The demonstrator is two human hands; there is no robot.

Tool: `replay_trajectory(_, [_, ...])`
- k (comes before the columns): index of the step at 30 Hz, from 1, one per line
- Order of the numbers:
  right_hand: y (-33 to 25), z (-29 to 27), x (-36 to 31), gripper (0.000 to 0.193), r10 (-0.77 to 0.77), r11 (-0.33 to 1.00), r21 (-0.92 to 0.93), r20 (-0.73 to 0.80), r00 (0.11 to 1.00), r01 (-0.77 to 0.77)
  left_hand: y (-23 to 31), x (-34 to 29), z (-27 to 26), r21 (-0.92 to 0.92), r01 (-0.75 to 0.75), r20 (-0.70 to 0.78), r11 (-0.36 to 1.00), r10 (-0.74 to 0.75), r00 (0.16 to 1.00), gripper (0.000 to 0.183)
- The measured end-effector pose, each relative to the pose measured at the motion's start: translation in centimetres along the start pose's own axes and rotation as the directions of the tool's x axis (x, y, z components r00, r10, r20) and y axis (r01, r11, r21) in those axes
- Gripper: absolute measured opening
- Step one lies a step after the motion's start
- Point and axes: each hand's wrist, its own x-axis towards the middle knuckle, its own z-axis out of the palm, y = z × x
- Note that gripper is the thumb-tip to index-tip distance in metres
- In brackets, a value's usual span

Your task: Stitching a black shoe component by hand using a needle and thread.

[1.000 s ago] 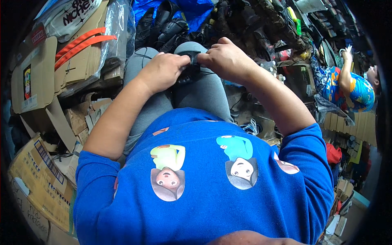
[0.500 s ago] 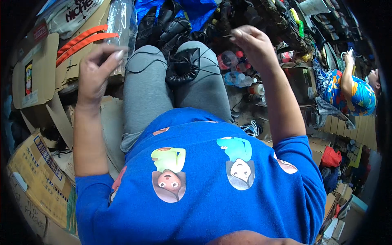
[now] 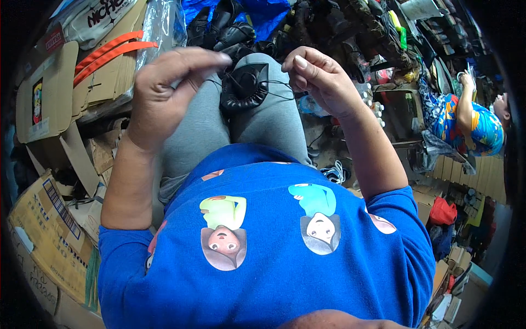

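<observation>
A black leather shoe piece with a gathered, puckered rim (image 3: 245,90) lies across my thighs, close to the knees. Black thread (image 3: 280,91) trails from it over the grey trousers on both sides. My left hand (image 3: 164,93) is raised to the left of the piece, its index finger and thumb closed in a pinch; what they hold is hidden. On the other side, my right hand (image 3: 320,79) hovers near the right knee with fingers curled and the thumb pressed against them. Whatever sits in that grip is too small to make out. Neither hand touches the leather.
Cardboard boxes (image 3: 52,241) and two orange strips (image 3: 107,57) are at the left. Black shoes (image 3: 233,35) lie beyond my knees by a blue plastic sheet (image 3: 268,16). Plastic bottles (image 3: 312,105) stand right of my legs. Another person (image 3: 474,118) is at the far right.
My left hand has swung inward and to the right, towards the leather piece. The right hand has come lower and slightly left. A thin pointed thing seen at its fingertips earlier no longer shows.
</observation>
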Motion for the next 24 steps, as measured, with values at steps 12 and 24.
replay_trajectory(12, [0.3, 0.4, -0.4, 0.024, -0.043, 0.974, -0.213, 0.173, 0.984, 0.080, -0.7, 2.2, 3.6, -0.799, 0.110, 0.065, 0.592, -0.097, 0.993, 0.018])
replay_trajectory(24, [5.5, -13.8, -8.0, 0.031, -0.106, 0.407, -0.893, -0.253, 0.962, -0.190, -2.4, -4.7, -15.1, 0.758, 0.277, -0.061, 0.591, -0.358, 0.932, 0.013])
